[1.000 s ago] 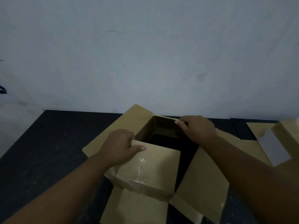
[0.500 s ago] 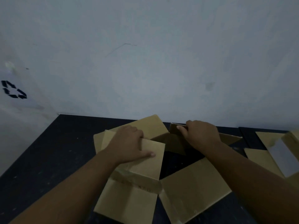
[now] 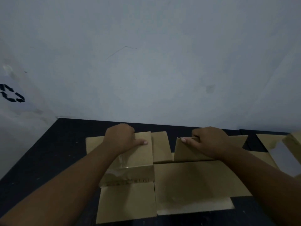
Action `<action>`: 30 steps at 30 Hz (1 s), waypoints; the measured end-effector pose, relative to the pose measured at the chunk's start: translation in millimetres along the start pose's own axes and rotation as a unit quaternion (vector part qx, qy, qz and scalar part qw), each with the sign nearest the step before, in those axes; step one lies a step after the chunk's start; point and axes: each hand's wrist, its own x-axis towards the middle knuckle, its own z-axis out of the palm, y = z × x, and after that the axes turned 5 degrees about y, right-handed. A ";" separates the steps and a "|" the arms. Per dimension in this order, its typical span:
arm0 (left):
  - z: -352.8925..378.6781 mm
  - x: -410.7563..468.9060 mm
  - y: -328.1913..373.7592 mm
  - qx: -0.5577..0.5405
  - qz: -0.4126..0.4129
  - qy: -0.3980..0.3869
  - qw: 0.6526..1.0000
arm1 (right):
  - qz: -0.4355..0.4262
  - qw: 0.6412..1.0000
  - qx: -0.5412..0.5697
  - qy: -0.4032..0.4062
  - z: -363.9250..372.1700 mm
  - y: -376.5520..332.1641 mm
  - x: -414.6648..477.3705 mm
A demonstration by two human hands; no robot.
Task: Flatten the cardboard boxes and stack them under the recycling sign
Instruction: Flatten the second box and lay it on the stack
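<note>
While the box (image 3: 195,180) lay almost flat on the dark table (image 3: 48,152), well right of the recycling sign (image 3: 12,95), the left hand (image 3: 122,141) and right hand (image 3: 210,142) each gripped a far edge; pressing evenly along the creases should finish it.

Dark table (image 3: 53,154), flattened cardboard box (image 3: 187,181) on it

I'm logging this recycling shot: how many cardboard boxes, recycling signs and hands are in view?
Cardboard boxes: 2, the centre box that both hands grip and the edge box cut off at the right.
Recycling signs: 1, the recycling sign on the wall.
Hands: 2, the left hand and the right hand.
Total: 5.
</note>
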 end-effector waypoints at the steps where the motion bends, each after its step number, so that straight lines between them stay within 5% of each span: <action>1: 4.7 3.9 -1.8 -0.006 0.012 -0.008 1.000 | 0.001 1.000 -0.003 0.000 0.3 -0.8 -0.8; 10: 32.1 32.9 -10.9 -0.117 0.005 -0.135 0.984 | -0.008 1.000 -0.001 0.022 4.4 0.1 -1.8; 12: 32.3 31.5 -9.5 -0.081 0.015 -0.074 0.994 | -0.007 0.999 -0.005 0.035 6.2 1.0 -1.4; 16: 37.5 28.6 -8.2 -0.176 -0.020 0.059 0.982 | -0.024 0.998 -0.005 0.057 4.9 -3.4 -3.0; 21: 32.2 28.4 -11.7 -0.120 0.029 0.206 0.971 | -0.109 0.991 -0.039 -0.070 -6.5 -19.6 -18.3; 25: 33.3 16.6 -8.4 -0.169 0.051 0.251 0.952 | -0.173 0.976 -0.103 -0.081 4.0 -38.1 -33.8; 30: 27.1 0.5 -6.8 -0.176 0.086 0.273 0.942 | -0.112 0.992 -0.040 -0.048 4.6 -46.8 -33.1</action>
